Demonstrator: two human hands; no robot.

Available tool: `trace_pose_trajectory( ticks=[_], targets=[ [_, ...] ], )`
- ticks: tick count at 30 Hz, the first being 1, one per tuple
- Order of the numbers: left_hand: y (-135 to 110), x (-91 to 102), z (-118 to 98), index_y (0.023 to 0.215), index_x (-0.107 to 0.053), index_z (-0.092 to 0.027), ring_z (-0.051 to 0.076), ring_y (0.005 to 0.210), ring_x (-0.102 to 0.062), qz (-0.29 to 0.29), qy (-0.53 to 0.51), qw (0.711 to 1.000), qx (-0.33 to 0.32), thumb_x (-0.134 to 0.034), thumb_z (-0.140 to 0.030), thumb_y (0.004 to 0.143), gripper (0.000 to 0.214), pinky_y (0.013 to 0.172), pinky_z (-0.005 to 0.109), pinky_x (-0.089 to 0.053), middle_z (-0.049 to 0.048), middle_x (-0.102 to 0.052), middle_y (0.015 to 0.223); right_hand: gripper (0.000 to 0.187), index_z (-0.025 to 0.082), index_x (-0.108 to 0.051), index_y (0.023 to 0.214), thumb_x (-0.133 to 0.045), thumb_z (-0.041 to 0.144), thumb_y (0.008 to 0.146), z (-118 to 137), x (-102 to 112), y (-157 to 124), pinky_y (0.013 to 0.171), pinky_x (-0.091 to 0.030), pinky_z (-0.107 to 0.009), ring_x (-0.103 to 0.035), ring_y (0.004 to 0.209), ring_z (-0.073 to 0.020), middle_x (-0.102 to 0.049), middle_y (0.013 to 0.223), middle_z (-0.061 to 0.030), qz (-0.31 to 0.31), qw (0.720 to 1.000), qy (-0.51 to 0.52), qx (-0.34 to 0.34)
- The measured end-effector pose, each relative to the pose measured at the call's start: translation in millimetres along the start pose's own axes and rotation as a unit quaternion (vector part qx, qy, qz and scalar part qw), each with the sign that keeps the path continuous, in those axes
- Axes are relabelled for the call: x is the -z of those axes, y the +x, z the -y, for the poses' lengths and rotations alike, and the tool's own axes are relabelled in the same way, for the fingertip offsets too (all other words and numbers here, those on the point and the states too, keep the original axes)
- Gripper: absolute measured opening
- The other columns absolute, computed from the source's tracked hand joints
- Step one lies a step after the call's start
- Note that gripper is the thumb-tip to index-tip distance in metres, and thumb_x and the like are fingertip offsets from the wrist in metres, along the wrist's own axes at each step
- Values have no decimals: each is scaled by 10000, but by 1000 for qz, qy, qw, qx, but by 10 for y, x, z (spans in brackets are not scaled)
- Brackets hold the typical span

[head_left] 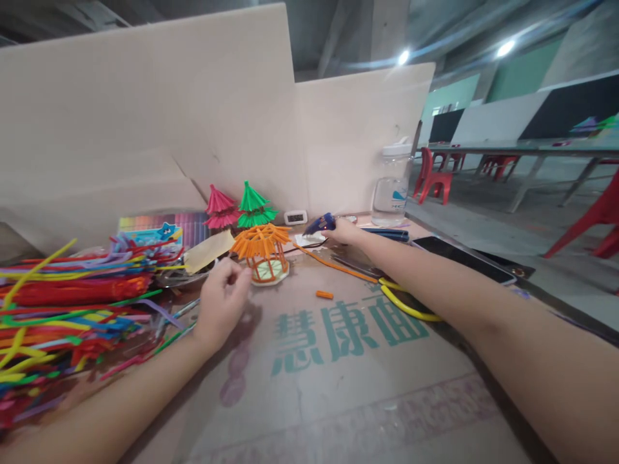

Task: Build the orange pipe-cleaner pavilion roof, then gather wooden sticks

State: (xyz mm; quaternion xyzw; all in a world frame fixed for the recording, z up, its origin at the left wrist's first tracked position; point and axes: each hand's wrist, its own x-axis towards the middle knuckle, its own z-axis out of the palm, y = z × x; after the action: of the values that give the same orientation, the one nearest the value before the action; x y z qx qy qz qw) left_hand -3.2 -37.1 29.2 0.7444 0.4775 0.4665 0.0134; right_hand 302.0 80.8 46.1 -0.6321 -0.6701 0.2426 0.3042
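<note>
A small pavilion of orange pipe cleaners, with a fringed roof and open lattice sides, stands on a pale round base. Close at its left is my left hand, fingers curled and thumb near the index finger. What they pinch, if anything, is hidden, and I cannot tell whether they touch the pavilion. Farther back, my right hand is closed round a dark blue hot glue gun, whose nozzle points left and down over a white scrap. A short orange piece lies on the cardboard.
Pipe cleaners are heaped at left. Pink and green fringed roofs stand by the white partition. Yellow-handled scissors lie under my right forearm. A water bottle and a phone are at right.
</note>
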Motion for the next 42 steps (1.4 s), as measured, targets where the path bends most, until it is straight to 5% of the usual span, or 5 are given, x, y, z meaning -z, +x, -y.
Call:
trace_pose_trajectory(
  ticks=[3, 11, 15, 27, 42],
  targets=[
    [86, -51, 225, 834, -449, -261, 206, 773, -514, -81, -38, 989, 115, -626, -448, 873, 260, 765, 370, -484, -22, -487, 805, 316, 147, -737, 1132, -704, 434, 1006, -12, -25, -13, 942, -585, -400, -752, 1046, -242, -790, 1138, -109, -15, 995, -99, -6],
    [92, -299, 505, 1237, -551, -169, 324, 1178, -664, -12, -88, 979, 184, -777, -324, 719, 587, 1077, 532, -536, 154, -663, 1282, 363, 90, -802, 1043, -755, 435, 941, 96, 287, -484, 903, -503, -385, -723, 1141, -407, -779, 1181, -290, -6, 954, -297, 44],
    [79, -287, 427, 1335, -545, -151, 348, 1282, -665, 50, -112, 979, 162, -785, -342, 748, 663, 1144, 538, -514, 204, -641, 1426, 246, 211, -803, 1033, -657, 406, 998, 258, 242, -1029, 729, -474, -304, -755, 944, -273, -826, 1055, -123, 76, 946, -275, 156],
    [132, -226, 302, 988, -587, -222, 263, 950, -757, 140, -116, 973, 141, -695, -388, 803, 270, 887, 428, -638, 61, -767, 1028, 108, 223, -750, 922, -646, 192, 927, 268, -97, -1477, 614, -337, -295, -689, 735, -214, -793, 837, -63, 83, 935, -271, 214],
    [116, -221, 237, 1041, -592, -208, 307, 950, -757, 127, -100, 980, 118, -713, -494, 775, 409, 882, 475, -630, 106, -747, 1063, 174, 220, -747, 927, -594, 178, 997, 346, -112, -1624, 664, -400, -273, -707, 768, -202, -787, 839, -58, 68, 938, -200, 274]
  ],
)
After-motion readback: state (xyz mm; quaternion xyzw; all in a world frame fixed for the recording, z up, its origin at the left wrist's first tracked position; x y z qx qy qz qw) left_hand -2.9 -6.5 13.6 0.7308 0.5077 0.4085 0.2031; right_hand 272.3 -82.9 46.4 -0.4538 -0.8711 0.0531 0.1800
